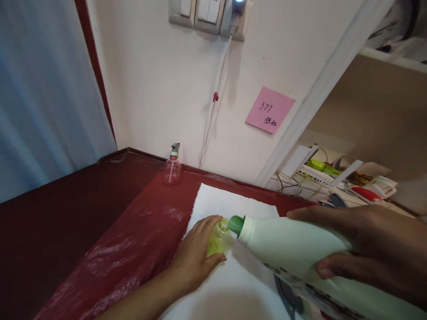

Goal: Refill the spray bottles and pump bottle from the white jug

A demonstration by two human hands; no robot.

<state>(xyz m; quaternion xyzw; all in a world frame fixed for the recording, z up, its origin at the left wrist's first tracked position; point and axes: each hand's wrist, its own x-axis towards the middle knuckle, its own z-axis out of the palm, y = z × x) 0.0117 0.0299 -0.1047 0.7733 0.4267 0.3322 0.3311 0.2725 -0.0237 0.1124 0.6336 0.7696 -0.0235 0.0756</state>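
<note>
My left hand [195, 258] wraps around a small clear bottle [218, 238] holding yellow-green liquid, standing on a white sheet [230, 284]. My right hand [370, 249] grips a large white detergent bottle [293, 249], tipped on its side. Its green spout [236, 223] touches the small bottle's mouth. A second small clear bottle with a pump top [172, 168] stands apart by the wall, at the back of the red plastic-covered tabletop [133, 240].
A pink sticky note [270, 110] is on the wall, below switches and a socket [208, 13] with a white cable hanging down. To the right, an open shelf [336, 178] holds cables and small items. A blue curtain [43, 89] hangs at left.
</note>
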